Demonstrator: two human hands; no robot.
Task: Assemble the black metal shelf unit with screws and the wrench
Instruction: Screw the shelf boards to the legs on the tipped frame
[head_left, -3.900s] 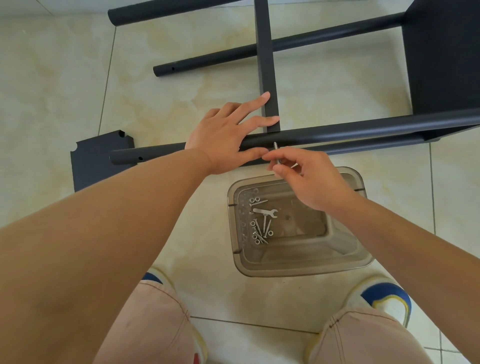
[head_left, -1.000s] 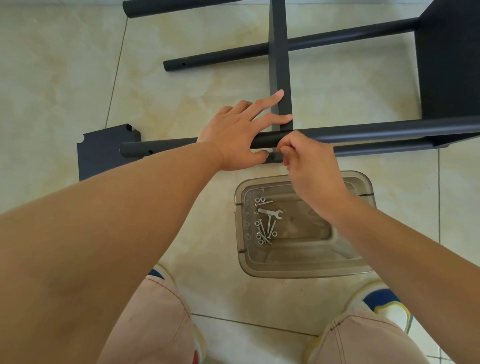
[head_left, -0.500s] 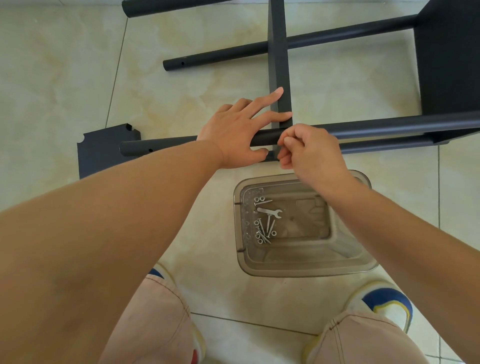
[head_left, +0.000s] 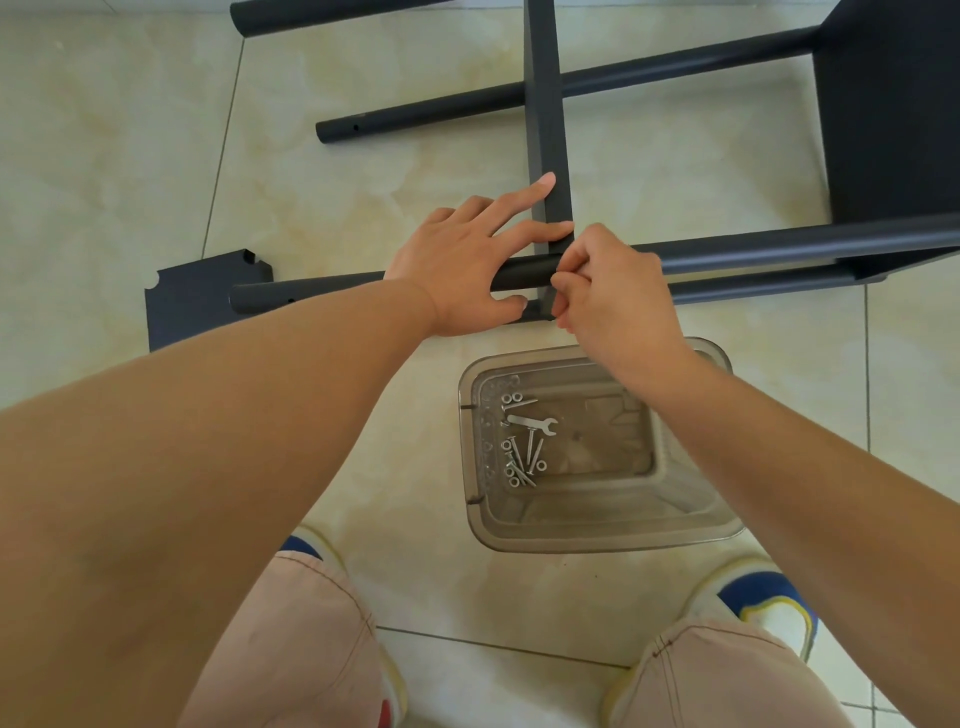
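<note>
Black shelf unit lies on its side on tiled floor, tubes running left-right, flat crossbar crossing them. Left hand rests over near tube at joint, fingers straight on crossbar, thumb under tube. Right hand at same joint, fingers curled, pinching something at tube (what exactly: hidden by fingers). Loose black panel lies left, under tube end. Clear plastic bin just below hands, holding wrench and screws.
</note>
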